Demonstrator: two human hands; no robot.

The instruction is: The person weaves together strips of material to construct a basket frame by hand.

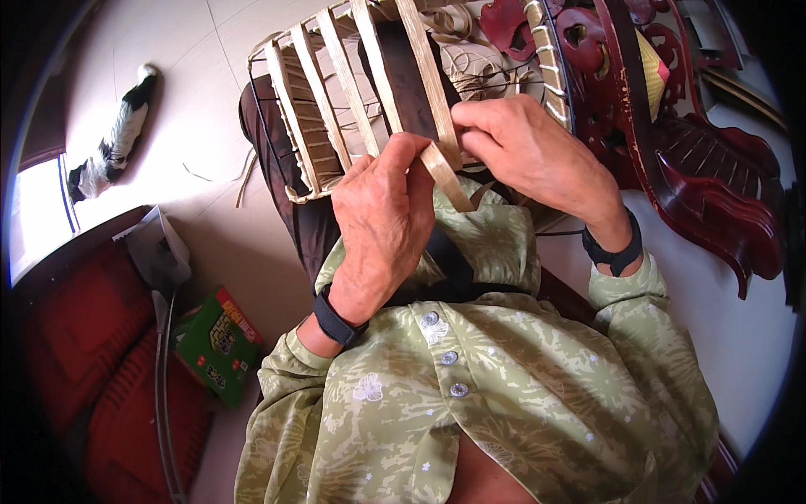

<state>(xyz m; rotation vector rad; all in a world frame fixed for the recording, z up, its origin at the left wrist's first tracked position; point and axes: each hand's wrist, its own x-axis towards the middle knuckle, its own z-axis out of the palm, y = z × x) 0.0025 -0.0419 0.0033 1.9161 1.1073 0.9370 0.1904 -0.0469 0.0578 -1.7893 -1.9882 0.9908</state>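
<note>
A black wire frame wrapped with flat tan woven strips rests across my legs. Several strips run over it side by side, with gaps between. My left hand is at the frame's near edge, thumb and fingers pinched on a strip whose short length hangs toward my shirt. Close by on the right, my right hand has its fingers curled in at the rightmost strip. Its fingertips are partly hidden, so what they grip is hard to make out.
Loose tan strips lie heaped beyond the frame. Dark red carved wooden furniture stands at the right. A black-and-white cat lies on the tiled floor at left, with a grey long-handled dustpan and a green box nearer me.
</note>
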